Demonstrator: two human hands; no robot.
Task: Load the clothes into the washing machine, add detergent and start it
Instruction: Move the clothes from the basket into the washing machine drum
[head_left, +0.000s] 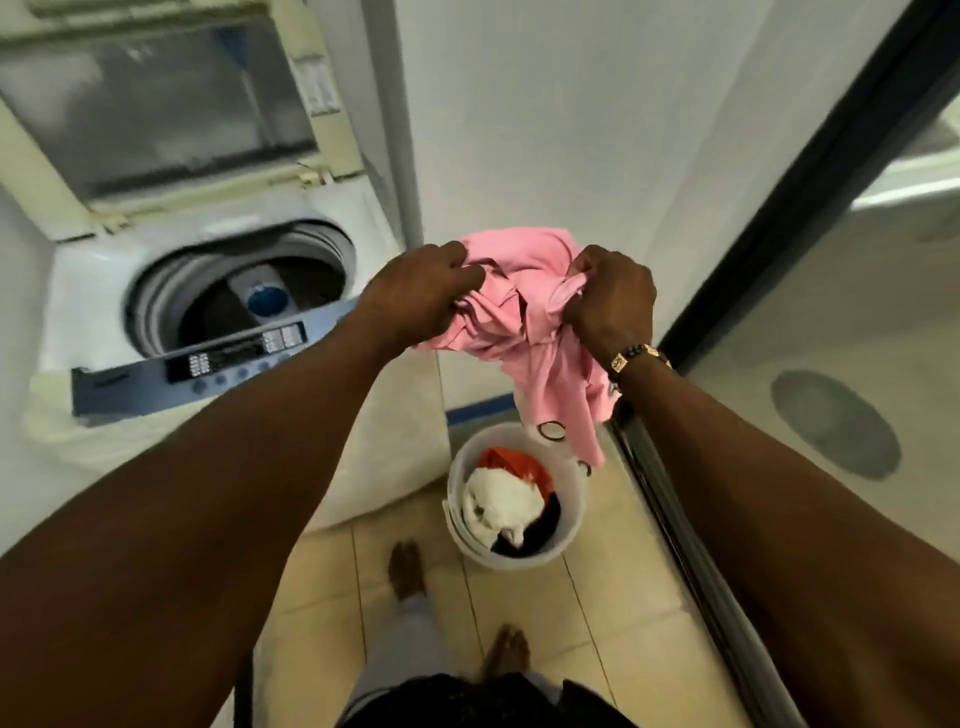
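We are standing barefoot on the tiled floor (524, 613), our left hand (415, 296) and right hand (613, 301) both gripping a pink garment (530, 317) above the bucket (569, 525), beside the open washing machine (104, 291).

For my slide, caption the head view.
Both hands hold a pink garment beside the open washing machine.

Cream tile floor (597, 613). White wall (571, 130) far centre. Dark-framed glass door (779, 218) right; grey oval (835, 423) behind it, poss. a mat.
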